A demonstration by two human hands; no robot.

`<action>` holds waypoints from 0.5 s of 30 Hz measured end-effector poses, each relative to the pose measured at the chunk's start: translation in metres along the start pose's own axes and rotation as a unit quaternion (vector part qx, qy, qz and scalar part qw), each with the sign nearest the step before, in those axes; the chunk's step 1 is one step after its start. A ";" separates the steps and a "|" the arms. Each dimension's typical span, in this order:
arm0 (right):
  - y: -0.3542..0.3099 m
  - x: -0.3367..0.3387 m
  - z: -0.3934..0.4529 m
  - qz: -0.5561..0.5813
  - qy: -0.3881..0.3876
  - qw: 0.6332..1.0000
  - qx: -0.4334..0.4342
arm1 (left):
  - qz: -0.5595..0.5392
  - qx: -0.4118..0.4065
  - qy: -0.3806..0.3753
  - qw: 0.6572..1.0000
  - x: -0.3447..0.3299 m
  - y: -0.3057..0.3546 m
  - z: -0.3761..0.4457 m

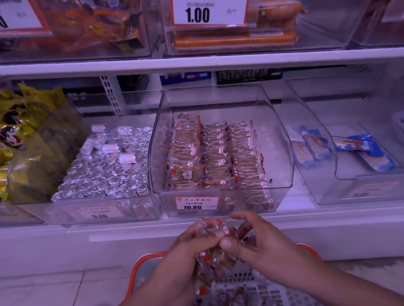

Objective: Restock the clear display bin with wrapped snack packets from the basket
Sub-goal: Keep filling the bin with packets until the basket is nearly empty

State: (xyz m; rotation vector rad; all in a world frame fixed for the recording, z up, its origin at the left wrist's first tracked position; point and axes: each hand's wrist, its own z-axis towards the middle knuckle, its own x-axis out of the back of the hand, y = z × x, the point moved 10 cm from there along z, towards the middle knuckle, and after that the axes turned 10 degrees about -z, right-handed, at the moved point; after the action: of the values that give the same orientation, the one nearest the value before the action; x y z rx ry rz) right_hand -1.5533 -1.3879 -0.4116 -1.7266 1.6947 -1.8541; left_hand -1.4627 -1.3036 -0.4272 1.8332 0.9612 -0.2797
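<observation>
Above the basket (143,262), your left hand (182,250) and right hand (259,242) pinch packets (215,236), squaring them for the bin (278,144).

The display bin (276,129) at twelve o'clock is clear, glossy hard plastic, and its snack packets (221,155) wear shiny, crinkled transparent film. The basket (270,296) is matt moulded plastic mesh with an orange rim. At ten o'clock, small rolls (112,173) gleam in silver foil.

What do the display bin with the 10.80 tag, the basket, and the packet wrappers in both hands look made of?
Clear display bin: looks like rigid transparent plastic, glossy; shelf shows through its walls. Orange-rimmed basket: seemingly moulded plastic, with a pale lattice grid. Wrapped snack packets held by left hand and right hand: thin clear film with orange edges, crinkled and shiny, probably plastic.
</observation>
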 end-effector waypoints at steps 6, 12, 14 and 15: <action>0.008 -0.005 0.001 0.297 -0.016 0.951 -0.091 | 0.035 -0.079 0.070 0.994 0.013 0.013 0.003; 0.006 0.012 -0.003 0.263 0.040 0.961 -0.080 | 0.112 -0.129 0.068 0.983 0.008 0.012 -0.002; -0.002 0.013 -0.005 0.226 0.068 0.970 -0.057 | 0.125 -0.158 0.079 0.976 0.009 0.016 -0.003; -0.003 0.011 -0.007 0.230 0.084 0.968 -0.049 | 0.136 -0.178 0.081 0.971 0.007 0.019 -0.004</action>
State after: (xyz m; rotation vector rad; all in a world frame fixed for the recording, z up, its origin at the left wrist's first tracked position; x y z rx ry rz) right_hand -1.5602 -1.3902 -0.4004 -1.0916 2.0603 -1.7567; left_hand -1.4452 -1.3003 -0.4167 1.6432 0.7963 0.2043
